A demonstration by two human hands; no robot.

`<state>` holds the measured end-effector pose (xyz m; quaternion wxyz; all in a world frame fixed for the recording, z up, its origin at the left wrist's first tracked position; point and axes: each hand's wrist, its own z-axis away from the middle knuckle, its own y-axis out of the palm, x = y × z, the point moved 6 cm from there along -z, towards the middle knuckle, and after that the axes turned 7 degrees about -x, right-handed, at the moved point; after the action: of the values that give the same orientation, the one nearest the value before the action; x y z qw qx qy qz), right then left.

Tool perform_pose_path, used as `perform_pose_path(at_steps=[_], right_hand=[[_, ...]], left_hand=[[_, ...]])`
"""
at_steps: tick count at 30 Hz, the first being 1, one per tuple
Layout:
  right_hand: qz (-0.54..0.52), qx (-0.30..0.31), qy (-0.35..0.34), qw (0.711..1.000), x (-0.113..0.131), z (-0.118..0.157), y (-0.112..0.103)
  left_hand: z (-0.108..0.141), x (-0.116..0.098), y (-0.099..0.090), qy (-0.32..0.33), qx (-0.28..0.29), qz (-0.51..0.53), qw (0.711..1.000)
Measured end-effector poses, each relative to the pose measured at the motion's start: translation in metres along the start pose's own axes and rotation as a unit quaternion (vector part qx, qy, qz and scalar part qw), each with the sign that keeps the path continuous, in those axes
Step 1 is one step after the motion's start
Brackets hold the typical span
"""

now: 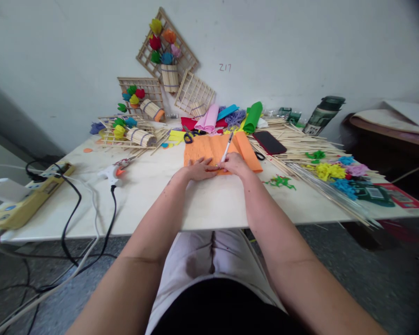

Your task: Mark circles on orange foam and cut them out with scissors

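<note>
Centrally, on your bench [153, 190]: one orange sheet [204, 148], long axis left to right; your left hand [198, 170] lies flat, unclenched, at its near edge; your right hand [235, 164], just beside, grasps one white pen [227, 147] over the sheet, upper end slanting away and rightward

A small handwritten number [225, 67], "217" or perhaps "Z17", in dark strokes on the pale wall [282, 51].

Creased orange paper [203, 147], tilted white pen [227, 147]
</note>
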<state>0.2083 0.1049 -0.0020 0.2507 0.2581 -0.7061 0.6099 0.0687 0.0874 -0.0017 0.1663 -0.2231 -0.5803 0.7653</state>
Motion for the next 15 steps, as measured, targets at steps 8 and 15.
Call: perform_pose_path(at_steps=[8, 15], right_hand=[[-0.002, 0.002, 0.019, 1.0, 0.0001, 0.0017, -0.0009], [-0.011, -0.018, -0.007, 1.0, 0.0061, 0.0025, -0.0051]], left_hand=[[-0.0015, 0.0009, 0.001, -0.005, -0.003, -0.006, 1.0], [-0.0018, 0.0001, 0.0002, -0.009, -0.008, -0.003, 1.0]])
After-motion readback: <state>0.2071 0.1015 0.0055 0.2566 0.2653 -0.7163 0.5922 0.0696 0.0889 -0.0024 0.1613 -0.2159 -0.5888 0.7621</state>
